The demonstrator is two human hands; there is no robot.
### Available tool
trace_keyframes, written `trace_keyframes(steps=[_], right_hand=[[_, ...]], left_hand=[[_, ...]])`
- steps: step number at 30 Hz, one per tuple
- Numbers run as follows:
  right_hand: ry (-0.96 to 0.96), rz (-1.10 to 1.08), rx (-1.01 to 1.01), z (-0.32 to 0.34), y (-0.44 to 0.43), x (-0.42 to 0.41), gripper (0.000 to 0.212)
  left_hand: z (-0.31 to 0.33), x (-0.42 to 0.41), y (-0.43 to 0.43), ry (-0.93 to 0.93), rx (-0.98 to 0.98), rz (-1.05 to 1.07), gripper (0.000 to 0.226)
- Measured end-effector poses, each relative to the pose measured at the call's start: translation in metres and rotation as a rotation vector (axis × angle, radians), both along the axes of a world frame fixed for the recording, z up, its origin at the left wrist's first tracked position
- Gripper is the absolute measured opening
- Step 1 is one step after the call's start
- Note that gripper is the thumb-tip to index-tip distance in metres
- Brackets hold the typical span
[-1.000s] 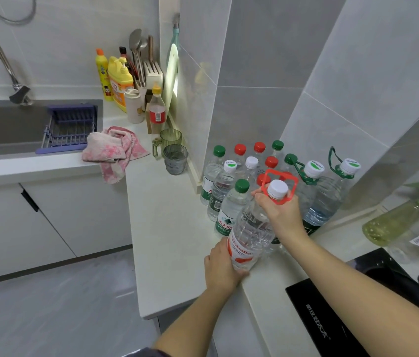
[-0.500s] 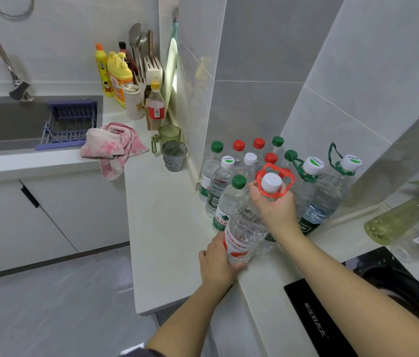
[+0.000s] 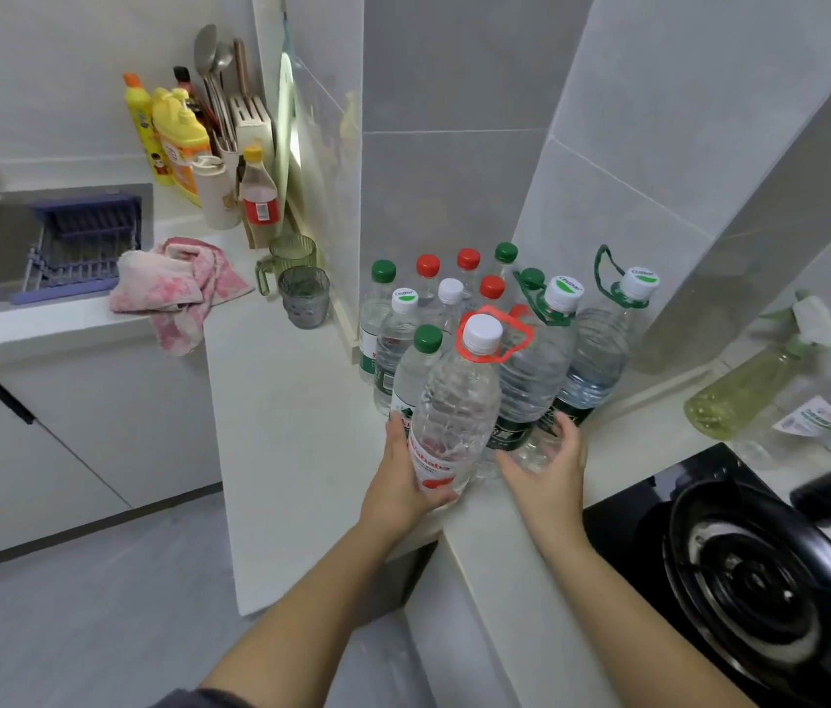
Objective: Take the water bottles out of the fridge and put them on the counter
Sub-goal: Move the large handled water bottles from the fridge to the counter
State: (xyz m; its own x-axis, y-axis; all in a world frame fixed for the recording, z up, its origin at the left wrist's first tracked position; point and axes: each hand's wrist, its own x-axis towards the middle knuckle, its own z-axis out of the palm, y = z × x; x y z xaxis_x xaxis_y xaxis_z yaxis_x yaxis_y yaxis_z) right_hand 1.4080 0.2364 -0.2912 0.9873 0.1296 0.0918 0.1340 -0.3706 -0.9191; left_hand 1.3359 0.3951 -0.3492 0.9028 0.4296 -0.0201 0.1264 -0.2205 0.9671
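White counter [image 3: 280, 452]: left hand [image 3: 400, 482] grips large bottle [image 3: 454, 411] low; right hand [image 3: 548, 475] open beside it.

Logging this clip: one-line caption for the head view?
Left hand holds large red-handled bottle on counter beside clustered water bottles; right hand open.
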Motion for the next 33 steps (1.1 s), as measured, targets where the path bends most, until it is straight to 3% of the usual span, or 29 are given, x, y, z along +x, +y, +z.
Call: trace_keyframes(steps=[4, 9, 14, 17, 21, 24, 33], right_hand=[[0.247, 0.148, 0.086, -0.021, 0.012, 0.005, 0.086], [0.29, 0.127, 0.119, -0.032, 0.022, 0.016, 0.094], [0.371, 0.012, 0.065, -0.038, 0.003, 0.027, 0.071], [0.353, -0.134, -0.001, -0.043, -0.01, 0.041, 0.098], [0.348, -0.077, -0.114, -0.04, -0.01, 0.056, 0.128], [0.363, -0.063, -0.179, -0.043, -0.003, 0.064, 0.131], [0.367, -0.032, -0.323, -0.04, -0.002, 0.066, 0.124]], left_hand=[[-0.001, 0.001, 0.0, -0.006, -0.024, -0.01, 0.109], [-0.003, 0.004, 0.001, -0.004, -0.029, -0.005, 0.113], [-0.002, 0.003, 0.001, -0.008, -0.006, 0.001, 0.111], [-0.001, 0.001, 0.004, 0.032, 0.072, -0.003, 0.113], [-0.009, 0.004, 0.012, 0.211, 0.315, -0.02, 0.138], [-0.011, 0.006, 0.012, 0.287, 0.329, -0.045, 0.141], [-0.012, 0.007, 0.011, 0.289, 0.369, -0.012, 0.137]])
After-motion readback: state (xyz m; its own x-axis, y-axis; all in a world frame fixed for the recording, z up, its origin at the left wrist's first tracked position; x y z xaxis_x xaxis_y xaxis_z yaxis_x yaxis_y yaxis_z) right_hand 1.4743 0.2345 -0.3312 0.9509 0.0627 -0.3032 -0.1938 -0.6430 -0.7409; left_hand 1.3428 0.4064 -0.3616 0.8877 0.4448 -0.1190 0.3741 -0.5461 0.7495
